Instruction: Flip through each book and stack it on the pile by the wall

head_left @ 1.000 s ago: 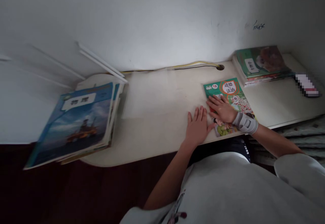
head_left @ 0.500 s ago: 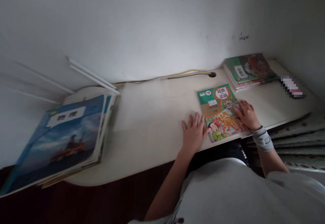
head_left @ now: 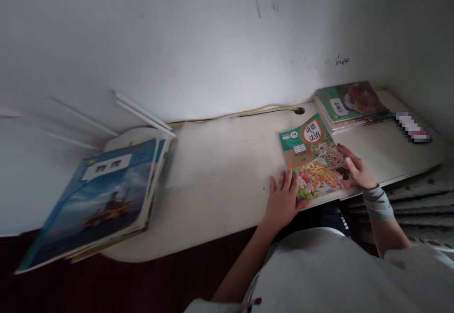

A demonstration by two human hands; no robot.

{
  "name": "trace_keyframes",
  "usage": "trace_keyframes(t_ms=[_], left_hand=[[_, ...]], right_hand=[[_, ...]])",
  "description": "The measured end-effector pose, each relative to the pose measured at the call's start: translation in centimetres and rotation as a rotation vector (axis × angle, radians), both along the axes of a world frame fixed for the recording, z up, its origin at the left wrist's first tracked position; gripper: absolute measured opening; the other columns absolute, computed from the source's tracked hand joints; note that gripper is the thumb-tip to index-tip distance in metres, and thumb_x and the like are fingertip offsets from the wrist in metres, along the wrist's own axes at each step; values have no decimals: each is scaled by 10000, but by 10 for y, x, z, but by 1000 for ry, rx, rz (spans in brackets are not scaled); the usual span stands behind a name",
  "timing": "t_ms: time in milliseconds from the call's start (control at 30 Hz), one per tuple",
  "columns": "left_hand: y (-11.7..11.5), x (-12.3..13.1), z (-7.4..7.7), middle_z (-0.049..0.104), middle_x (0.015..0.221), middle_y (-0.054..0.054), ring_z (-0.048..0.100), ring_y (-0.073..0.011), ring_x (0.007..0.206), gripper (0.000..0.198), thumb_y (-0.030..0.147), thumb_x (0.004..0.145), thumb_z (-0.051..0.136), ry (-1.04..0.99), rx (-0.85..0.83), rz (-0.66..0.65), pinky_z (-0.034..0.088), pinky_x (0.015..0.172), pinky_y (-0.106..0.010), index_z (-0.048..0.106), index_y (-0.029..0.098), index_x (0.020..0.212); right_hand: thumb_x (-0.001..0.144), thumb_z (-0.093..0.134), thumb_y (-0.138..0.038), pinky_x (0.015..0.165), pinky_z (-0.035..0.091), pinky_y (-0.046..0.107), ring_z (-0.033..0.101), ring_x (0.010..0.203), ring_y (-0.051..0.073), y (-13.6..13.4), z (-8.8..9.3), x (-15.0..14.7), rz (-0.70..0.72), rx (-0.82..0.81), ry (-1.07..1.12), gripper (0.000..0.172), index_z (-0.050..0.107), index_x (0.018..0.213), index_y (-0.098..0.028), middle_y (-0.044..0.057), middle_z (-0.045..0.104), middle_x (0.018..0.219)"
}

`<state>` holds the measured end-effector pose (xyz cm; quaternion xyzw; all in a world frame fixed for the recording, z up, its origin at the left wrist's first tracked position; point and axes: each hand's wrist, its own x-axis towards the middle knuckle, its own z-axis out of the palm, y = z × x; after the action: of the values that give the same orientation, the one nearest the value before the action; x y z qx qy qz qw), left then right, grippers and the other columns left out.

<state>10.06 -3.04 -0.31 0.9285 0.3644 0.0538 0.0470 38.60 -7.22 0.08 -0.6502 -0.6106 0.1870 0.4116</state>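
Changed since half a second earlier: the right hand (head_left: 359,171) had rolled from lying palm-down over the book's right side to standing on edge beside it, and the cover, flat then, had taken a slight bow along its top.

Item one: book (head_left: 319,161), green-topped, illustrated, face up. It lay near the front edge of the table (head_left: 213,171), between both hands and in front of the right stack (head_left: 354,102).

Item two: left hand (head_left: 283,203), fingers loosely spread, low on the table. Thumb and nearest finger met the book's lower left side; they pinched nothing.

Item three: right hand, wrist in a grey band (head_left: 379,203). Its fingers lay close together at the book's right side, thumb raised apart (whether any fingertip had slipped under the book could not be told).

Surroundings: the blue stack (head_left: 109,185) stood at the table's left end; a phone (head_left: 413,127), partly pixelated, lay beside the right stack; a cable (head_left: 255,110) ran along the wall to a hole (head_left: 300,110).

Handling note: the step seemed to be steadying the book from both sides. It called for light, even pressure, since a hard squeeze could have buckled the soft cover further.
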Motion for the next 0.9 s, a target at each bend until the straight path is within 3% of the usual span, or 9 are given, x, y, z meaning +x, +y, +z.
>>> trace_keyframes(t_ms=[100, 200, 333, 400, 500, 633, 800, 900], left_hand=[[0, 4, 1, 312, 1504, -220, 264, -392, 1393, 727, 618, 885, 367, -20, -44, 3, 188, 1081, -664, 376, 121, 1416], [0, 0, 2, 314, 1505, -214, 259, -347, 1406, 698, 560, 926, 314, -143, -131, 8, 170, 1101, -643, 256, 120, 1464], [4, -18, 7, 312, 1508, -212, 302, -224, 1402, 630, 431, 981, 172, -425, -186, 129, 268, 1127, -489, 12, 107, 1498], [10, -27, 11, 271, 1523, -220, 266, -235, 1417, 640, 439, 979, 189, -419, -175, 163, 303, 1113, -468, 34, 97, 1497], [20, -34, 16, 217, 1538, -226, 198, -313, 1431, 669, 496, 955, 290, -201, -164, 161, 285, 1104, -533, 194, 89, 1477], [26, -31, 17, 251, 1531, -206, 217, -344, 1419, 687, 525, 938, 342, 27, -153, 134, 212, 1119, -579, 266, 86, 1461], [16, -29, 15, 258, 1535, -178, 215, -358, 1418, 698, 546, 925, 357, 65, -124, 198, 216, 1099, -622, 265, 118, 1469], [11, -33, 12, 264, 1532, -180, 222, -367, 1414, 674, 544, 922, 365, 67, -90, 265, 228, 1082, -640, 302, 140, 1458]], right_hand=[[918, 202, -638, 1107, 332, 440, 422, 1330, 236, -3, 23, -11, 256, 44, 142, 668, 468, 1388, -245, 88, 485, 1422], [894, 343, -632, 1131, 275, 469, 291, 1400, 265, 5, 43, -44, 444, 30, -23, 664, 430, 1418, -234, 96, 337, 1515], [873, 514, -508, 1110, 217, 593, 110, 1443, 316, 19, 49, -100, 463, 6, -476, 607, 426, 1418, -255, 92, 190, 1564], [867, 541, -474, 1085, 235, 627, 111, 1442, 329, 24, 45, -119, 515, -8, -641, 622, 395, 1433, -263, 95, 206, 1560], [863, 553, -472, 1083, 249, 615, 209, 1420, 339, 35, 43, -131, 563, -2, -786, 618, 429, 1412, -217, 140, 301, 1523], [892, 512, -457, 1093, 241, 591, 271, 1399, 335, 70, 50, -128, 554, -14, -858, 508, 530, 1330, -200, 155, 344, 1503], [878, 508, -516, 1044, 243, 652, 129, 1430, 379, 131, 53, -129, 426, -226, -807, 615, 434, 1409, -213, 168, 167, 1565], [866, 503, -553, 1041, 225, 661, 95, 1435, 380, 149, 46, -135, 445, -322, -801, 646, 407, 1424, -242, 147, 131, 1577]])
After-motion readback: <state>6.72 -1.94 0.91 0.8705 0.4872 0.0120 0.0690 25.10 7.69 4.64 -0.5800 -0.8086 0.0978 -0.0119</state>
